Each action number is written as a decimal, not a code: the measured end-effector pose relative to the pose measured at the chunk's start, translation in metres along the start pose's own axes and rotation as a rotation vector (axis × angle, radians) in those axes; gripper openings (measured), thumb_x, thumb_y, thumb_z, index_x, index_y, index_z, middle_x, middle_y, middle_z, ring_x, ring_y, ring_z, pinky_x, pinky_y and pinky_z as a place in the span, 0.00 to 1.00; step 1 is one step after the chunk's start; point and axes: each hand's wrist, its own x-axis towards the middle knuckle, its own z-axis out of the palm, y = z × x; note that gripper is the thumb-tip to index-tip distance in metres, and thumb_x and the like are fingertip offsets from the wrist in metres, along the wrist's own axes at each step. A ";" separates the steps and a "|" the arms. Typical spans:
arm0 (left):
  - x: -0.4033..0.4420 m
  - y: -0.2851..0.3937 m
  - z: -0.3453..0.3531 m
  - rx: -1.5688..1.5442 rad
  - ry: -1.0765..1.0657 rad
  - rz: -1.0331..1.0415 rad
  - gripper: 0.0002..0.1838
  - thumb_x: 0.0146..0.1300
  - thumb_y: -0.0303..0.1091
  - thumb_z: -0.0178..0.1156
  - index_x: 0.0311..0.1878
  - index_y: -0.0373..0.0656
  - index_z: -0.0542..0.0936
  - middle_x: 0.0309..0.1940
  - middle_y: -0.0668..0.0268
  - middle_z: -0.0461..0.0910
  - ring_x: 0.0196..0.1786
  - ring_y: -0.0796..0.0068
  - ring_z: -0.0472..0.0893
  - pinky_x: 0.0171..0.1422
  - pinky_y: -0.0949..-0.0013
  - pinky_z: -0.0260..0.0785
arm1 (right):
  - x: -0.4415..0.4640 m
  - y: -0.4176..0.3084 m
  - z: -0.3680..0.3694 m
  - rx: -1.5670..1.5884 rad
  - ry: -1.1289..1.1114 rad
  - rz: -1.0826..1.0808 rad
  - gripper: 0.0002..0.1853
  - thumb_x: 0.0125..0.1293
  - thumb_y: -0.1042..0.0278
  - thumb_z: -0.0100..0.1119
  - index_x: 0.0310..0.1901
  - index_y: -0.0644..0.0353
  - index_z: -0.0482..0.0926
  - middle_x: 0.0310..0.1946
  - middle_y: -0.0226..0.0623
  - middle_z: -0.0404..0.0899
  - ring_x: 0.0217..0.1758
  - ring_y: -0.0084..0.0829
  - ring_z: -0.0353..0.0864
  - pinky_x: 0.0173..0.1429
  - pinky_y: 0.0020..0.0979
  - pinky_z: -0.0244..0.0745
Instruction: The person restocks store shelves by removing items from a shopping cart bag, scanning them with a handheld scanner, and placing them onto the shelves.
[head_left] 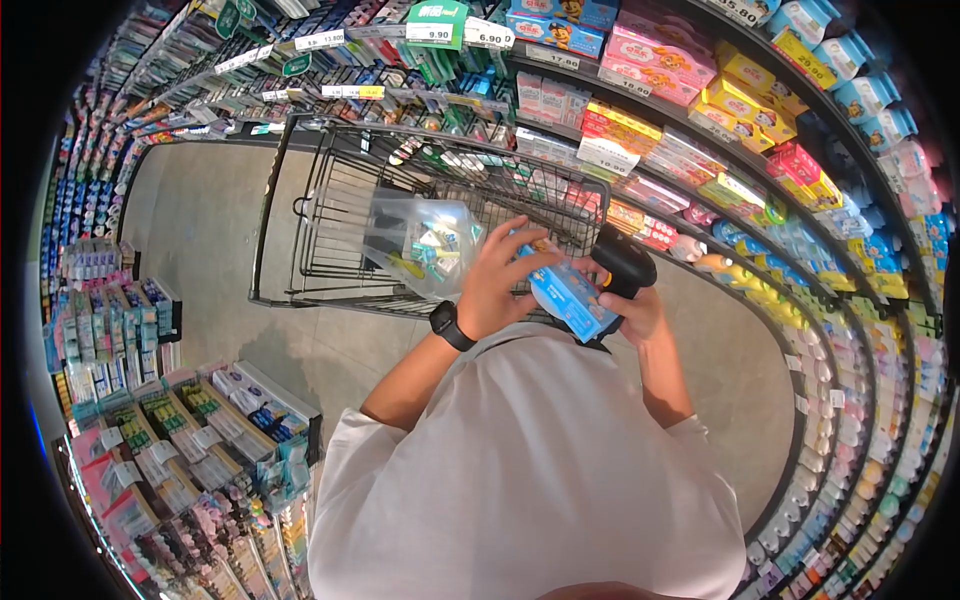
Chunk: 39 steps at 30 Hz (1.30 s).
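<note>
In front of my body is a blue box with a printed front, tilted over the near side of a shopping cart. My left hand, with a black watch on its wrist, holds the box by its upper left end, fingers bent over it. Wrapped round a black handheld device that looks like a barcode scanner is my right hand. Its thumb and fingertips are beside the box's right edge. Part of the device's handle is hidden behind the box and hand.
The black wire shopping cart holds a clear plastic bag of small packets. Shelves with pink boxes and price tags curve along the far and right sides. A display stand of packaged goods is at the lower left. Grey floor shows between.
</note>
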 end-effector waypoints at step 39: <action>0.264 -0.141 -0.053 0.610 0.383 0.114 0.24 0.50 0.41 0.76 0.52 0.51 0.83 0.51 0.56 0.78 0.55 0.50 0.75 0.58 0.53 0.69 | -0.186 0.207 -0.172 -0.700 1.013 0.805 0.09 0.55 0.68 0.64 0.32 0.66 0.79 0.22 0.38 0.80 0.16 0.32 0.78 0.20 0.33 0.72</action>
